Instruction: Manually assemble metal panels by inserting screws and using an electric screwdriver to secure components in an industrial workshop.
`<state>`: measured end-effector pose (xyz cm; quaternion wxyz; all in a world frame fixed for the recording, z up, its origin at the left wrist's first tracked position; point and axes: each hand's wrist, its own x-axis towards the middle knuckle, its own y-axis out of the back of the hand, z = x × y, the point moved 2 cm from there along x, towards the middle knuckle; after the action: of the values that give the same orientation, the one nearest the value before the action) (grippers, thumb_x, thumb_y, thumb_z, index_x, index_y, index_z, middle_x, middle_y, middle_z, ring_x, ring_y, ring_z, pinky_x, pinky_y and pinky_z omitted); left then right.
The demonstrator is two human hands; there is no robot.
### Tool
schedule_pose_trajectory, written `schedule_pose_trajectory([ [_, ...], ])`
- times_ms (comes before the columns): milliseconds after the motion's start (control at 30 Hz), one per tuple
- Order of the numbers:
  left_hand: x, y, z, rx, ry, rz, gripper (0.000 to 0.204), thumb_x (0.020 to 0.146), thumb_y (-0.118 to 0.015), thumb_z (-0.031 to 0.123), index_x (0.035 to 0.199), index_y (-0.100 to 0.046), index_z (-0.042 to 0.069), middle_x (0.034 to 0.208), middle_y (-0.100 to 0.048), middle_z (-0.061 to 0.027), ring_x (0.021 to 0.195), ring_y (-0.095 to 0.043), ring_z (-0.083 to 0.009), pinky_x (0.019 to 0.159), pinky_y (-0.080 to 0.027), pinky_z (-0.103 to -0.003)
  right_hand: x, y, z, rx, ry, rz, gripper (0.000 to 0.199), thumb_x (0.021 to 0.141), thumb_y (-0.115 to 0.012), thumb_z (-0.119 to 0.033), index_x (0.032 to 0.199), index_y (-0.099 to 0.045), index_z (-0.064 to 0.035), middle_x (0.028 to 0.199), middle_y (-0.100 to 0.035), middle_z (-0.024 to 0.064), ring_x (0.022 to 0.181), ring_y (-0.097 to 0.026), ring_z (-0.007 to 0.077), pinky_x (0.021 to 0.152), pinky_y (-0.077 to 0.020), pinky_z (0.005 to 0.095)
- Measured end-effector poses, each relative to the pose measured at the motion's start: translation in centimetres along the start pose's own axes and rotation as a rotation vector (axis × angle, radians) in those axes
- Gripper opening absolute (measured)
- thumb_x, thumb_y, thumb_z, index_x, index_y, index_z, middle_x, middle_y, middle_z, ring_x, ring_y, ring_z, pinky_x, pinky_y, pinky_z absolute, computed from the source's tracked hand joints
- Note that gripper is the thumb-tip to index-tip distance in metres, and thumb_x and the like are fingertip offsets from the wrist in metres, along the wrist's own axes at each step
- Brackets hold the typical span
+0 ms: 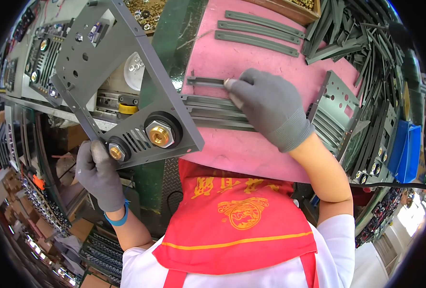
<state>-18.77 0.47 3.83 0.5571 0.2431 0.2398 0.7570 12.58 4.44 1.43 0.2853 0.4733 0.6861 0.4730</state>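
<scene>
Frame: a grey metal frame [164, 81] hung nearest the camera, at the pink mat's [251, 149] left edge; it looked stiff, fairly light, probably best held by its outer edges.
Left hand: the left hand [99, 175] pinched its lower edge near the smaller fitting [116, 152].
Right hand: the right hand [268, 108] pinched one narrow bar [206, 82] above the mat.
Brass-centred fittings: two on the frame.
Far strips: three grey strips [258, 32], side by side.

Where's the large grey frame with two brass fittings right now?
In the head view, the large grey frame is left of centre, overlapping the left edge of the pink mat, with the left hand at its lower-left corner.
</scene>
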Motion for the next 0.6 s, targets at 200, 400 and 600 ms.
schedule_pose_trajectory([
  [200,-0.1,-0.1,0.5,0.057,-0.059,-0.046,0.027,0.099,-0.051,0.014,0.076,-0.050,-0.001,0.070,-0.045,0.0015,0.066,-0.037,-0.0066,0.057,-0.030,-0.025,-0.3,1.2,1.0,0.122,-0.052,0.024,0.012,0.086,-0.061,-0.018,0.097,-0.063,-0.0121,0.087,-0.062,0.0090,0.082,-0.064,0.0313,0.064,-0.0504,0.0442],
  [400,-0.1,-2.2,3.7,0.136,-0.235,-0.288,0.016,0.086,-0.062,0.003,0.074,-0.054,-0.002,0.064,-0.045,-0.0105,0.057,-0.043,-0.0221,0.054,-0.035,-0.035,2.3,1.5,5.7,-0.082,-0.196,0.165,0.013,0.089,-0.060,-0.020,0.098,-0.063,-0.0105,0.090,-0.063,0.0102,0.085,-0.063,0.0335,0.069,-0.0510,0.0445],
  [600,-0.3,-6.1,5.1,0.176,-0.342,-0.434,0.018,0.083,-0.066,0.004,0.071,-0.054,0.000,0.063,-0.045,-0.0137,0.055,-0.045,-0.0304,0.051,-0.036,-0.039,0.2,5.2,4.9,0.065,-0.101,0.356,0.021,0.088,-0.061,-0.014,0.107,-0.068,-0.0074,0.097,-0.068,0.0123,0.096,-0.064,0.0291,0.080,-0.0506,0.0354],
])
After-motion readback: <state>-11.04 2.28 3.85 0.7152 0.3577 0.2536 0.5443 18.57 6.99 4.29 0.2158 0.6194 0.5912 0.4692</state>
